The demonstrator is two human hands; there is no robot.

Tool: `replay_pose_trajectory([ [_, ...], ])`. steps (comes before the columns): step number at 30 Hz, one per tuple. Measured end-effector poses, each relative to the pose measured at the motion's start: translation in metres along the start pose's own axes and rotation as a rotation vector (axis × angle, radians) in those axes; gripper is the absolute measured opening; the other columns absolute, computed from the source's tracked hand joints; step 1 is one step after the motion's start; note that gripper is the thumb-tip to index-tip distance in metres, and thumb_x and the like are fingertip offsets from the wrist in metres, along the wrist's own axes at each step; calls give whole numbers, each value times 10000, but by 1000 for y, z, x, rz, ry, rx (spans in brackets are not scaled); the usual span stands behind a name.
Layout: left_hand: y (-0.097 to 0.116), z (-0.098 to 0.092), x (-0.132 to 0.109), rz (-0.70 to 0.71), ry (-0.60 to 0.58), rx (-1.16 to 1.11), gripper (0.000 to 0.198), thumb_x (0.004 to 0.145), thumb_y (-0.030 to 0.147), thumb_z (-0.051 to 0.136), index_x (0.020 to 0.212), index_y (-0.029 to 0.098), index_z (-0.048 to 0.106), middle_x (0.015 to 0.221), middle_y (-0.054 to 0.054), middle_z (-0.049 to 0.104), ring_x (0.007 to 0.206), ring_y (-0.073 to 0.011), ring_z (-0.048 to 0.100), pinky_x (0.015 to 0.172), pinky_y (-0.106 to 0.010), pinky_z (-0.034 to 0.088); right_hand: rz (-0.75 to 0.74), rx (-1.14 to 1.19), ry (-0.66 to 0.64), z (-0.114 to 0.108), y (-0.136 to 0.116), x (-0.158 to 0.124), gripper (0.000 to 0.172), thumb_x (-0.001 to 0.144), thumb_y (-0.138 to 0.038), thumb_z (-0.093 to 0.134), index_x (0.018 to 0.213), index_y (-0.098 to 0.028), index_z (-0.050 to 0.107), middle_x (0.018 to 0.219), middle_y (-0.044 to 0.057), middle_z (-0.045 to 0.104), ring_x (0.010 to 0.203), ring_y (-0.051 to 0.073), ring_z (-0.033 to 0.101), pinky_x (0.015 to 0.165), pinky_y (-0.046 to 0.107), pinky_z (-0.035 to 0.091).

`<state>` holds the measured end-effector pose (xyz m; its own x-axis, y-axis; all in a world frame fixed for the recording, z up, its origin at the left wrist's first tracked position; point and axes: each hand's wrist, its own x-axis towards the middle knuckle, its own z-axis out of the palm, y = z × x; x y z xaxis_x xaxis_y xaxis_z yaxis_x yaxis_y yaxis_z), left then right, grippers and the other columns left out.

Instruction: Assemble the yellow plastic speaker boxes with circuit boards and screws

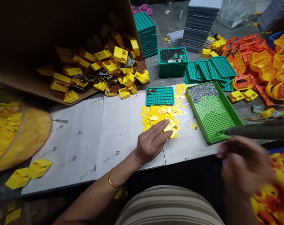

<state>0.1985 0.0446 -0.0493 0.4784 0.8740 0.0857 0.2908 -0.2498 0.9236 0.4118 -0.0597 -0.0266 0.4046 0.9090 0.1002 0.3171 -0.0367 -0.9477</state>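
Observation:
My left hand point(151, 143) is closed round a small yellow plastic housing point(171, 128) with a grid of little holes and an open recess. It holds the housing over a spread of flat yellow plastic pieces point(156, 113) on the white-covered table. At the right, my right hand point(248, 164) is smeared by motion, so its grip does not show. Just above it lies a dark, rod-shaped tool point(261, 129), like a power screwdriver, its thin tip over a green perforated tray point(204, 129). Small silver screws point(204, 91) are heaped at the tray's far end.
Behind the pieces lies a teal ridged tray point(160, 96) with a few dark parts. A cardboard box point(62, 18) spills yellow housings point(104, 65) at the back left. A yellow tub point(36, 131) stands left. Teal trays point(173, 67) and orange parts point(247, 47) fill the back right.

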Motion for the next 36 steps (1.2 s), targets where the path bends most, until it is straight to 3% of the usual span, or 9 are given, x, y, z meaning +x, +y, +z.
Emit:
replay_pose_trajectory([
  [5, 2, -3, -2, -140, 65, -165, 183, 709, 152, 730, 865, 248, 726, 1170, -80, 683, 1256, -254, 520, 1118, -464, 318, 390, 491, -372, 61, -3, 18, 460, 827, -487, 606, 1203, -226, 560, 979, 66, 584, 690, 152, 631, 413, 214, 496],
  [10, 1, -14, -9, -98, 28, -162, 220, 716, 132, 712, 901, 250, 727, 1219, -88, 657, 1298, -263, 465, 1143, -459, 271, 439, 537, -425, 85, 0, 39, 405, 778, -443, 665, 1106, -208, 630, 1048, 60, 617, 696, 121, 598, 474, 209, 541],
  [14, -1, -24, -12, -160, 65, -438, 430, 767, 166, 661, 1189, 230, 610, 1417, -98, 494, 1351, -264, 394, 1102, -429, 348, 306, 339, -443, 92, -5, 47, 347, 830, -403, 609, 1123, -219, 634, 1112, 71, 630, 692, 122, 601, 535, 240, 553],
  [16, -4, -29, -7, -332, -9, -636, 505, 815, 224, 629, 1304, 218, 504, 1384, -112, 519, 1305, -258, 456, 1038, -397, 427, 148, 150, -520, 96, -11, 52, 323, 864, -363, 568, 1148, -221, 629, 1069, 81, 652, 773, 159, 626, 595, 267, 554],
  [19, -11, -35, 4, -582, -88, -814, 406, 839, 302, 617, 1214, 167, 541, 1195, -123, 639, 1076, -250, 636, 855, -346, 548, -104, -74, -654, 105, -19, 66, 312, 885, -318, 538, 1172, -232, 625, 1077, 82, 666, 897, 190, 637, 719, 312, 548],
  [23, -19, -40, 16, -761, -45, -1024, 370, 848, 306, 604, 1174, 145, 535, 1080, -138, 687, 844, -225, 714, 636, -274, 579, -228, -322, -342, 124, -15, 113, 281, 893, -331, 516, 1082, -187, 665, 993, 90, 687, 802, 181, 648, 678, 301, 531],
  [25, -22, -43, 17, -805, -56, -1083, 366, 848, 293, 607, 1172, 141, 530, 1045, -147, 701, 818, -229, 722, 608, -262, 576, -276, -528, -216, 138, -7, 143, 277, 922, -294, 461, 1039, -184, 687, 924, 76, 693, 804, 180, 646, 738, 304, 511],
  [29, -25, -46, 14, -807, -68, -1103, 346, 841, 273, 617, 1150, 136, 542, 1043, -153, 704, 825, -240, 725, 608, -264, 580, -324, -683, -248, 168, 2, 185, 300, 929, -270, 457, 1119, -198, 678, 1021, 95, 655, 919, 215, 621, 818, 316, 456],
  [36, -28, -51, 14, -812, -65, -1092, 348, 840, 286, 615, 1146, 134, 547, 1033, -147, 701, 821, -236, 723, 607, -270, 583, -311, -859, -388, 182, -1, 193, 300, 929, -272, 448, 993, -178, 726, 1050, 134, 637, 918, 253, 613, 763, 328, 435],
])
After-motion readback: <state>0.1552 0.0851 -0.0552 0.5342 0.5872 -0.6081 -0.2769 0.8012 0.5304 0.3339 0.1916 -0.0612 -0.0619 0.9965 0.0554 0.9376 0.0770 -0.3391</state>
